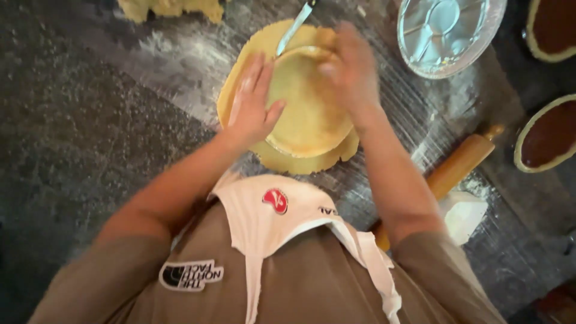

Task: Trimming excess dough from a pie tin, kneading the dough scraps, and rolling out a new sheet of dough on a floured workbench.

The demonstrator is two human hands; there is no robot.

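Dough (287, 157), pale yellow and rolled into a thin, roughly round sheet, lies on the dark, flour-streaked worktop (108, 120) straight in front of the person. On the sheet sits a round pie tin (309, 108), seemingly upside down, its smooth pale surface slightly domed and its rim pressing into the pastry; a ragged margin of dough shows all round it.

The left hand (252, 105) lies flat on the tin's left edge, fingers spread and open, dusted with flour. The right hand (351, 72) is blurred over the tin's upper right rim; it seems closed on the handle of a knife (294, 29), though the blur hides the grip itself. The knife's slim metal blade slants up and away from the tin's far edge, its tip towards the top of the view.

Farther back lies a lump of leftover dough (171, 9), rough and crumbly. To the right stands an empty foil pie dish (450, 36), shiny and ribbed. Two filled pies (549, 135) with dark, glossy filling and pale crust rims sit at the right edge. A wooden rolling pin (459, 165) lies diagonally beside the right forearm, and a white block (465, 213) rests just below it. A white apron covers the person's brown top.
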